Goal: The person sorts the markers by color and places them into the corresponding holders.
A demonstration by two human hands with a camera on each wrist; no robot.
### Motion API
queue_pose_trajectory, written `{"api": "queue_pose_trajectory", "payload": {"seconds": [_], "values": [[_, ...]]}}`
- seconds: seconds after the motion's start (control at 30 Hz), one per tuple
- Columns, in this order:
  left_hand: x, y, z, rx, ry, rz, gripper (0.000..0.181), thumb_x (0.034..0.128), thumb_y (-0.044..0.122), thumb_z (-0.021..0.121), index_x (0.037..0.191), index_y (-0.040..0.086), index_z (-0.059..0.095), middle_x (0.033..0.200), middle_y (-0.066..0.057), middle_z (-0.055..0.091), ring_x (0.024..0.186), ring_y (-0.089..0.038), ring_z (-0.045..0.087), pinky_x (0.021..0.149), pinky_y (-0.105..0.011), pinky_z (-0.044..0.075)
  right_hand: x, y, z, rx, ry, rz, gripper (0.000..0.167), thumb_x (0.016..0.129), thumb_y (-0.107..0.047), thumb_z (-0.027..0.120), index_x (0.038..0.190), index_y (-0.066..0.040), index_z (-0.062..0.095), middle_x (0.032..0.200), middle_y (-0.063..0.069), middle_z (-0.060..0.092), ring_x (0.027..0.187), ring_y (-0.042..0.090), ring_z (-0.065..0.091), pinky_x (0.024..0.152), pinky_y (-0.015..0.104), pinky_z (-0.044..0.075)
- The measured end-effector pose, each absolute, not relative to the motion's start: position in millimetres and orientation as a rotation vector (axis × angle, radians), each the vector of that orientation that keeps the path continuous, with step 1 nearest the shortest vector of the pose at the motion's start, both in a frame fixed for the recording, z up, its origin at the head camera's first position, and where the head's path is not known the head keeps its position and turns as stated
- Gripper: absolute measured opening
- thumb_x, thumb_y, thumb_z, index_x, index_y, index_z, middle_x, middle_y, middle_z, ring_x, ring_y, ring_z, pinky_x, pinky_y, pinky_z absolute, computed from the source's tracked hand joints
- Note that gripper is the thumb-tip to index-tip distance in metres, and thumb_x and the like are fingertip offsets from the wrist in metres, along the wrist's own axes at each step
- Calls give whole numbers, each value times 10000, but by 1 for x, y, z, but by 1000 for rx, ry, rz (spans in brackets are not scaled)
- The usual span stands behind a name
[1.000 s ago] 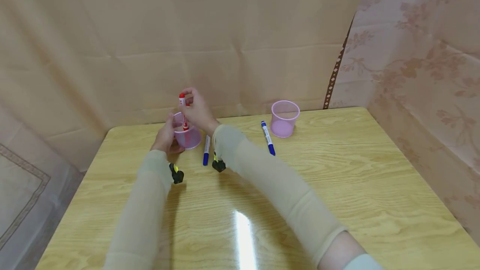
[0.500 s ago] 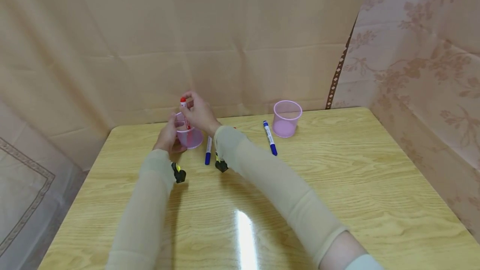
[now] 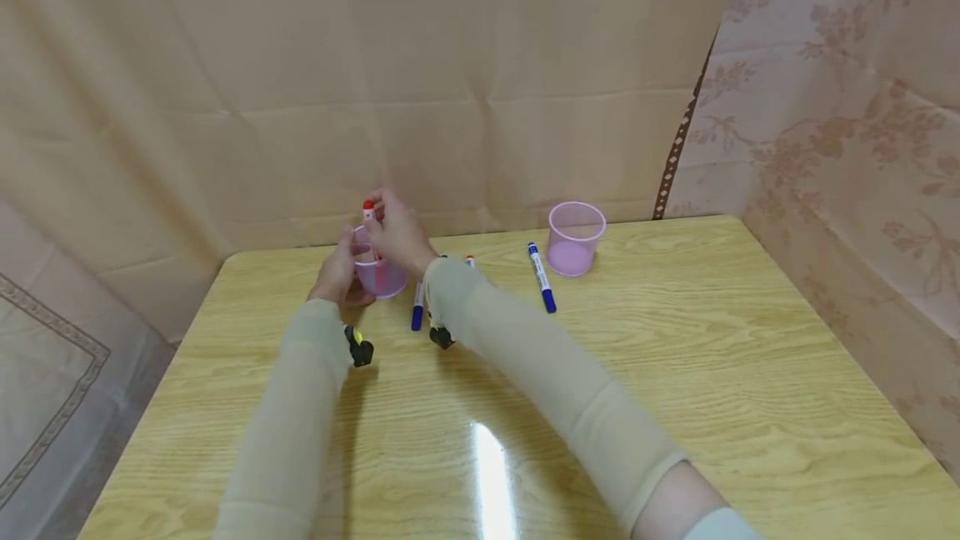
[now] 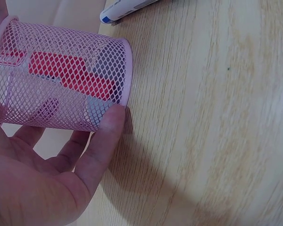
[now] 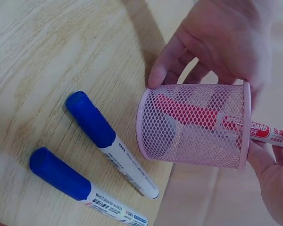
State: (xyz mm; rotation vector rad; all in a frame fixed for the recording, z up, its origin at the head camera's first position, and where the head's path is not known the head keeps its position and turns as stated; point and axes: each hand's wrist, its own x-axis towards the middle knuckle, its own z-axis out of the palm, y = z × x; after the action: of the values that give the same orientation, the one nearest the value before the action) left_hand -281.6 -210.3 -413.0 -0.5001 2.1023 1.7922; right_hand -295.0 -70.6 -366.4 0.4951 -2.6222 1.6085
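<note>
At the back left of the table, my left hand (image 3: 332,277) holds a pink mesh pen cup (image 3: 384,282) by its side. In the left wrist view the thumb lies near the base rim of the pen cup (image 4: 61,75). My right hand (image 3: 401,233), above the cup's mouth, pinches a red whiteboard marker (image 3: 368,212) near its upper end. In the right wrist view, the marker (image 5: 262,130) stands mostly inside the mesh, its red cap towards the base. Two blue whiteboard markers (image 5: 111,146) lie beside the cup; my right forearm partly hides them in the head view.
A second pink pen cup (image 3: 576,244) stands upright at the back of the wooden table (image 3: 675,373). Left of it lies another blue marker (image 3: 542,277). A red-ended marker (image 3: 470,260) shows partly behind my right sleeve. A beige curtain (image 3: 337,107) hangs behind the table.
My right hand has lowered slightly, and the red marker has sunk deeper into the pen cup. My left hand keeps its hold on the cup. The view has shifted a little.
</note>
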Motion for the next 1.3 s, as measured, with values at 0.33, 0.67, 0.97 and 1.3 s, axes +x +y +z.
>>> {"api": "queue_pose_trajectory", "payload": {"seconds": [0.33,0.67,0.97,1.3], "values": [[-280,-211,-413,-519,2094,1808,811,1002,721,135,1583,196,345,1509,-173,413,1160,-314,536,869,-405,551,-292,-77,-368,509,-2658,1530,304,1027,-68,579,1324,-92,519,1119,42,638,1023,173,631,882,274,519],[-282,-211,-414,-539,2085,1801,794,1002,723,147,1575,216,360,1486,-171,426,1193,-317,524,890,-423,556,-293,-79,-368,418,-2732,1477,349,998,-76,627,1334,-110,541,1157,22,633,1043,170,612,914,346,525],[-282,-210,-411,-535,2087,1798,801,992,738,153,1587,235,339,1508,-163,408,1217,-312,506,886,-409,550,-296,-81,-367,451,-2766,1334,393,994,-76,629,1369,-126,520,1202,15,631,1104,170,607,938,310,506],[-279,-211,-409,-522,2096,1782,813,990,741,140,1586,226,342,1488,-184,431,1171,-315,544,833,-397,559,-295,-85,-363,342,-2805,1357,463,925,-58,701,1346,-141,528,1170,4,631,1055,175,614,897,305,513]]}}
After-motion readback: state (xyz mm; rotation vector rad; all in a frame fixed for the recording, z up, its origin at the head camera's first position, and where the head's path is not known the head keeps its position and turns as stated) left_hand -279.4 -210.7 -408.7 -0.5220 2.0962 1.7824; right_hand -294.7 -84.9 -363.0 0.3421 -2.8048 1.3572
